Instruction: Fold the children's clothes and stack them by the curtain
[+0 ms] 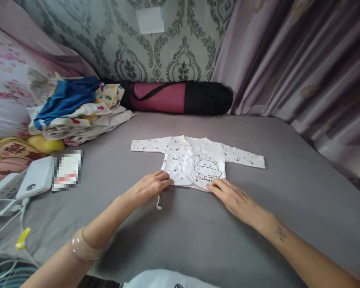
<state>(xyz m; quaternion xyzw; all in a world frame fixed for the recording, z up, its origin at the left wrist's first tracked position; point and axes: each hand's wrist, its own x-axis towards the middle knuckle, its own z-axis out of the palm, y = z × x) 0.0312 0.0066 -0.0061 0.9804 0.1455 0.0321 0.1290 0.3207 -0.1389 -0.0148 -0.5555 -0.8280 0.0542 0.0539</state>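
A white baby shirt lies spread flat on a grey bed sheet, its two sleeves stretched out to either side. Small prints dot the sleeves and one front panel; a cartoon hippo is drawn on the other panel. At the lower left corner of the hem, my left hand has its fingers closed on the cloth. The fingers of my right hand pinch the hem at its lower right corner. A thin white tie string hangs out below my left hand.
A heap of folded clothes sits at the back left, beside a pink and black rolled bag along the wall. At left are a white power bank, a power strip, cables and a yellow cushion. Curtains hang at right.
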